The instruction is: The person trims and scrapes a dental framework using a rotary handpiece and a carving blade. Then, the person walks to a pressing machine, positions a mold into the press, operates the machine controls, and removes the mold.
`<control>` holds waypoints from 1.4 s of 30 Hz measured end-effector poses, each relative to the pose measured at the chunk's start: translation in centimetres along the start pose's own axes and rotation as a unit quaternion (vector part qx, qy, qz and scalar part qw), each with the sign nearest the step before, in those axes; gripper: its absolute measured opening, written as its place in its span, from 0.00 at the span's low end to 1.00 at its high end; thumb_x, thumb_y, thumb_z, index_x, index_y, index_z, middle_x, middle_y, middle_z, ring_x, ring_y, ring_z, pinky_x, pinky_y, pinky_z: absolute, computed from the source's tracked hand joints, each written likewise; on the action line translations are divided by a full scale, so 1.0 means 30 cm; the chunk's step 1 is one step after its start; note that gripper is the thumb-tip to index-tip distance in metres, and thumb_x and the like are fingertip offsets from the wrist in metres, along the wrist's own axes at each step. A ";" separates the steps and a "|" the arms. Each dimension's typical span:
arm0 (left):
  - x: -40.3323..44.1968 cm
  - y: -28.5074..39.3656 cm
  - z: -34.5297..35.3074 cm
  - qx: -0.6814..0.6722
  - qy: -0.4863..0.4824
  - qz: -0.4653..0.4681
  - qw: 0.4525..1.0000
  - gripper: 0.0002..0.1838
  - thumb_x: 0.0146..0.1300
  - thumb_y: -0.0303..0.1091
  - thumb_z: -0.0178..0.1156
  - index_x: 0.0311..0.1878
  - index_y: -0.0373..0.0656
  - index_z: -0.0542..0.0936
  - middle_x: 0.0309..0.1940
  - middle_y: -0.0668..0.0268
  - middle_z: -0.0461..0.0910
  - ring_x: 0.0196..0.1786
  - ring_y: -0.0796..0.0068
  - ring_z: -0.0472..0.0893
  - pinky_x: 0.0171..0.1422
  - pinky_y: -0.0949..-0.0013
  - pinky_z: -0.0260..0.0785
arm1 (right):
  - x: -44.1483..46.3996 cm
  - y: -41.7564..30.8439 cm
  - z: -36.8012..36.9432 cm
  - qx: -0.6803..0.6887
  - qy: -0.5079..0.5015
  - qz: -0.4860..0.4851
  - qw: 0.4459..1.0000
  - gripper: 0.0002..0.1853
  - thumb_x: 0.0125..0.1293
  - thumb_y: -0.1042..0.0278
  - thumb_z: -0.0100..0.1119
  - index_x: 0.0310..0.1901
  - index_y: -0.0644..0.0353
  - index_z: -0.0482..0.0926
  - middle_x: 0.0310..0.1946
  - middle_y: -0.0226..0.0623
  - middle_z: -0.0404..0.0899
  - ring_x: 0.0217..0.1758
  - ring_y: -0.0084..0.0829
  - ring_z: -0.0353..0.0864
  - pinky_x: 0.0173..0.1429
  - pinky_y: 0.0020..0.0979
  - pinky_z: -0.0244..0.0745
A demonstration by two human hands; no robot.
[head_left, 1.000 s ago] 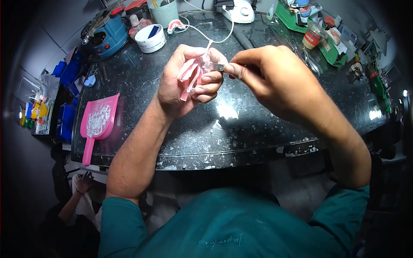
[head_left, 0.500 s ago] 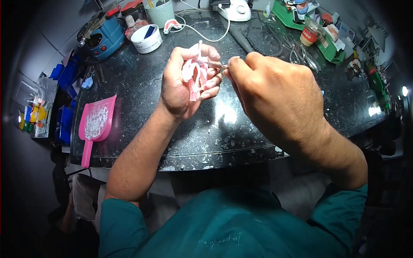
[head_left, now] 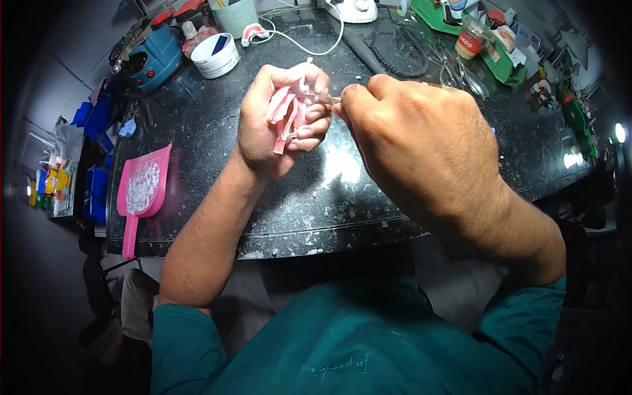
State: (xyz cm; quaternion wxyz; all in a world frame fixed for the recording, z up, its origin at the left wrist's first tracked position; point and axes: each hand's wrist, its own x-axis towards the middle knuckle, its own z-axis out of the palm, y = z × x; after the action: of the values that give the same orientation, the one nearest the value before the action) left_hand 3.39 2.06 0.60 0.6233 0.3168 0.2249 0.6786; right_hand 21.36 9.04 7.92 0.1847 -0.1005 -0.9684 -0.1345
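Note:
My left hand (head_left: 255, 128) is closed around a pink denture-like piece (head_left: 282, 113) with pale, strap-like strips and a thin stem sticking up at the top. Its fingers curl behind and beside the piece. From the right, my right hand (head_left: 421, 141) grips a slim metal hand tool (head_left: 320, 99). The tool's narrow end reaches to the upper part of the pink piece and appears to touch it. The handle is mostly hidden inside my right fist, so its exact kind does not show.
On the dark, white-specked bench (head_left: 217, 151), a pink dustpan (head_left: 160, 197) with white scraps lies at left. Behind are a white tub (head_left: 216, 60), a blue machine (head_left: 150, 62) and a corded handpiece (head_left: 363, 54). Metal tools (head_left: 464, 80) and green trays (head_left: 503, 66) are at back right.
Both hands and the pink piece sit slightly further left in view, partly from a small camera shift. The pink piece has turned a little, and the tool lies further across it.

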 end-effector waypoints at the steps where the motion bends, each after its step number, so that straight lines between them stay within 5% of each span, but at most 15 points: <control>1: -0.001 0.000 0.002 -0.002 0.002 0.000 1.000 0.22 0.71 0.49 0.38 0.38 0.39 0.71 0.23 0.69 0.66 0.19 0.84 0.61 0.16 0.84 0.50 | 0.000 -0.001 0.001 -0.001 0.001 0.002 1.000 0.05 0.61 0.70 0.57 0.30 0.60 0.76 0.25 0.37 0.77 0.29 0.37 0.84 0.28 0.35 0.78; 15: -0.007 -0.013 0.010 0.047 0.078 0.007 0.996 0.20 0.71 0.45 0.39 0.38 0.39 0.73 0.19 0.75 0.62 0.17 0.84 0.58 0.15 0.83 0.46 | 0.008 -0.014 0.008 -0.034 0.017 -0.048 0.998 0.04 0.56 0.70 0.57 0.28 0.59 0.74 0.25 0.34 0.77 0.29 0.30 0.84 0.28 0.32 0.80; 22: -0.012 0.001 0.010 -0.086 0.021 -0.099 0.991 0.21 0.71 0.45 0.38 0.41 0.37 0.73 0.20 0.74 0.62 0.17 0.85 0.59 0.15 0.83 0.47 | 0.019 0.051 0.018 0.095 -0.025 -0.020 0.995 0.05 0.62 0.69 0.56 0.32 0.59 0.79 0.30 0.41 0.82 0.31 0.45 0.83 0.36 0.42 0.80; 23: -0.011 -0.004 0.007 -0.080 0.014 -0.090 0.993 0.21 0.71 0.45 0.37 0.42 0.36 0.73 0.21 0.73 0.62 0.17 0.84 0.59 0.15 0.83 0.48 | 0.034 0.079 0.008 0.128 -0.095 0.028 0.987 0.07 0.64 0.66 0.56 0.33 0.58 0.80 0.31 0.41 0.82 0.31 0.46 0.83 0.37 0.43 0.79; 30: -0.006 -0.019 -0.005 -0.016 -0.001 -0.012 1.000 0.26 0.72 0.46 0.35 0.52 0.32 0.72 0.25 0.70 0.67 0.20 0.83 0.63 0.17 0.85 0.53 | -0.008 0.067 -0.005 -0.007 -0.015 -0.008 1.000 0.09 0.66 0.61 0.60 0.33 0.57 0.81 0.26 0.38 0.80 0.29 0.40 0.85 0.31 0.37 0.79; 42: -0.013 -0.021 -0.005 0.062 0.053 0.022 0.996 0.27 0.74 0.46 0.32 0.51 0.31 0.74 0.28 0.64 0.72 0.20 0.86 0.65 0.17 0.86 0.56 | -0.005 0.053 -0.006 -0.027 -0.012 -0.014 0.999 0.10 0.67 0.60 0.60 0.32 0.57 0.81 0.25 0.36 0.80 0.29 0.37 0.85 0.29 0.35 0.79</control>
State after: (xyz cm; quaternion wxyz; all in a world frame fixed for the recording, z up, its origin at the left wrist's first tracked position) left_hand 3.73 1.77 -0.02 0.5749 0.3231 0.2924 0.6925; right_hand 21.94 10.46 8.39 0.1684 -0.0940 -0.9677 -0.1623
